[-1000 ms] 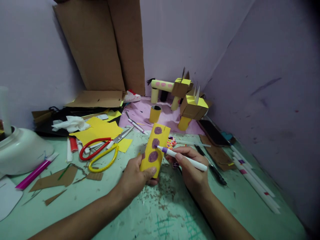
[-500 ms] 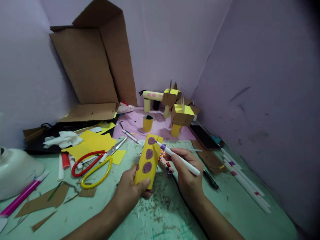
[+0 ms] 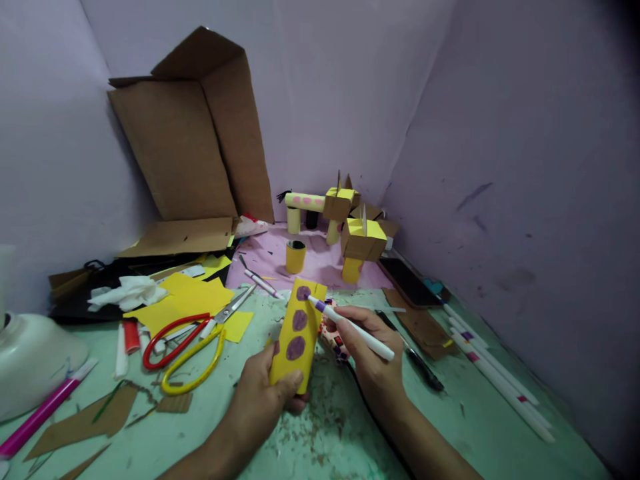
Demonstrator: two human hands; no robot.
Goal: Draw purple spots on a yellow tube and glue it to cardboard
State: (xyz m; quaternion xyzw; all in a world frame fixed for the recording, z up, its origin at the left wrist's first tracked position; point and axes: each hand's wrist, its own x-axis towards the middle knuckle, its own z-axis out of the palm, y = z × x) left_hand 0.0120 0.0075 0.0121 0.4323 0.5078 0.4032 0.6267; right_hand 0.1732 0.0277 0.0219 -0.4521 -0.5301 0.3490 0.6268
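My left hand [image 3: 273, 380] grips a yellow paper-covered tube [image 3: 286, 357] near its lower end, thumb across the front. Three purple spots run down the front of it, and another shows at its left edge. In my right hand [image 3: 373, 347] is a white marker [image 3: 357, 328] with a purple band, held like a pen. Its tip touches the tube at the top spot. Behind the hands a short yellow tube [image 3: 295, 259] stands upright. Beyond it are a yellow-topped cardboard box head on a yellow leg [image 3: 364, 240] and a pale spotted animal figure [image 3: 306, 201].
Red-and-yellow scissors [image 3: 193, 347] lie on yellow paper [image 3: 187, 298] at left, near cardboard scraps [image 3: 83, 421]. A patterned glue gun [image 3: 334, 343] with a black cord lies behind my right hand. A phone [image 3: 409, 282], a black craft knife [image 3: 423, 367] and several markers [image 3: 500, 380] lie to the right.
The marker tip has shifted slightly left, onto the top spot. The camera view has tilted up a little, so the scene sits lower. Both hands keep their hold.
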